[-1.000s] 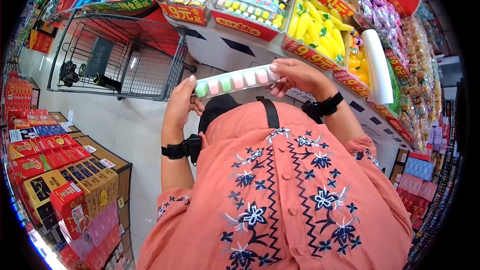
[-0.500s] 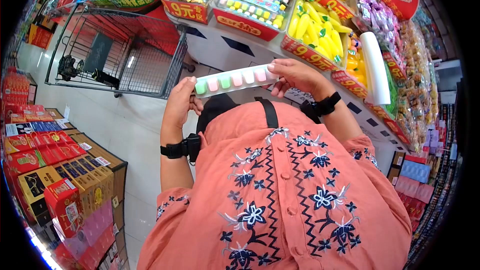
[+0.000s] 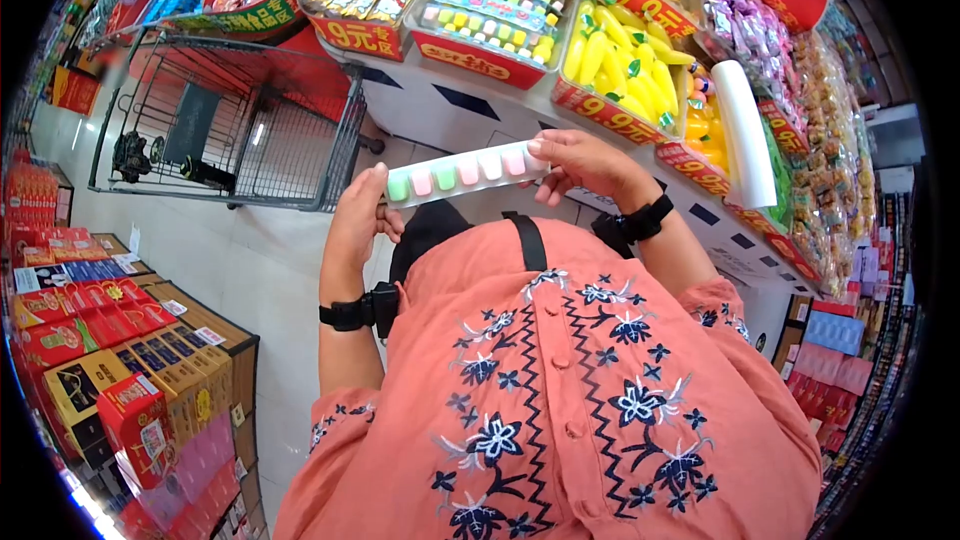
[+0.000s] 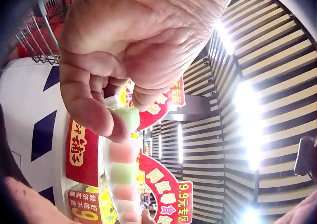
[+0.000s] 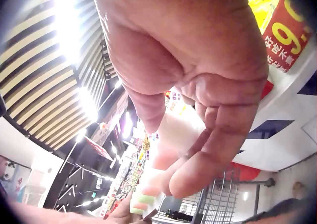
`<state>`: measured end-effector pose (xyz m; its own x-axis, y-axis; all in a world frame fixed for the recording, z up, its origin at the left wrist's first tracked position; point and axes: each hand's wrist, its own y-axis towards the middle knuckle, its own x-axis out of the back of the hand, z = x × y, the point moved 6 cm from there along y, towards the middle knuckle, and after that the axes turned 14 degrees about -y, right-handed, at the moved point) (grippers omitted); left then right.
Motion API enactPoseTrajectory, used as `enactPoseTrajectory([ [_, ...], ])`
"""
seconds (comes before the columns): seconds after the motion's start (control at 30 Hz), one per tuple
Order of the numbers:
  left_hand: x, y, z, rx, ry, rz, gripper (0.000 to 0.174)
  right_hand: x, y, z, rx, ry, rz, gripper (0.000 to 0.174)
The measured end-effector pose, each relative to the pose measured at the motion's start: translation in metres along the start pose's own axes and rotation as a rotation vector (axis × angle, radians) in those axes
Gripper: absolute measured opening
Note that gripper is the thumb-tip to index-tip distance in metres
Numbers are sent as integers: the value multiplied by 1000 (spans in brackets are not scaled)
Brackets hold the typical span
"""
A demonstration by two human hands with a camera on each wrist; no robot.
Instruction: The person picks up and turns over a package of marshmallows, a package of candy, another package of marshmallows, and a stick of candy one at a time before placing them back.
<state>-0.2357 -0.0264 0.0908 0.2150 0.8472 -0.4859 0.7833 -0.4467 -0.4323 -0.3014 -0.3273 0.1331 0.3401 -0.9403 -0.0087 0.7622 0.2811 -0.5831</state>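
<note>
A long clear tray of green, pink and white pieces (image 3: 468, 175) is stretched between both hands in the head view, tilted up slightly to the right. The left hand (image 3: 357, 217) pinches its left end with thumb and fingers. At the other end, the right hand (image 3: 592, 166) grips it the same way. In the left wrist view the left hand (image 4: 133, 50) pinches beside a green piece (image 4: 128, 118). The right wrist view has the right hand (image 5: 193, 60) on the whitish end, with pink pieces (image 5: 166, 157) below.
A metal shopping cart (image 3: 235, 120) stands ahead to the left. Across the front runs a counter with bins of packaged sweets (image 3: 490, 15), yellow banana-shaped items (image 3: 625, 65) and a white roll (image 3: 743, 135). Stacked boxes (image 3: 135, 420) fill a shelf at left.
The view has shifted slightly, so the counter goods sit a little further left in it. Both hands keep hold of the tray, which appears slightly lower.
</note>
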Motion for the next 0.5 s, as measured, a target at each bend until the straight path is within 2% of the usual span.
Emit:
enactPoseTrajectory([
  [0.27, -26, 13, -19, -31, 17, 22, 41, 18, 2, 2, 81, 132, -48, 39],
  [0.37, -36, 24, -23, -24, -46, 68, 39, 24, 1, 9, 189, 211, -92, 35],
  [0.5, -42, 43, -31, -84, -68, 68, 34, 39, 8, 10, 194, 277, -149, 26],
])
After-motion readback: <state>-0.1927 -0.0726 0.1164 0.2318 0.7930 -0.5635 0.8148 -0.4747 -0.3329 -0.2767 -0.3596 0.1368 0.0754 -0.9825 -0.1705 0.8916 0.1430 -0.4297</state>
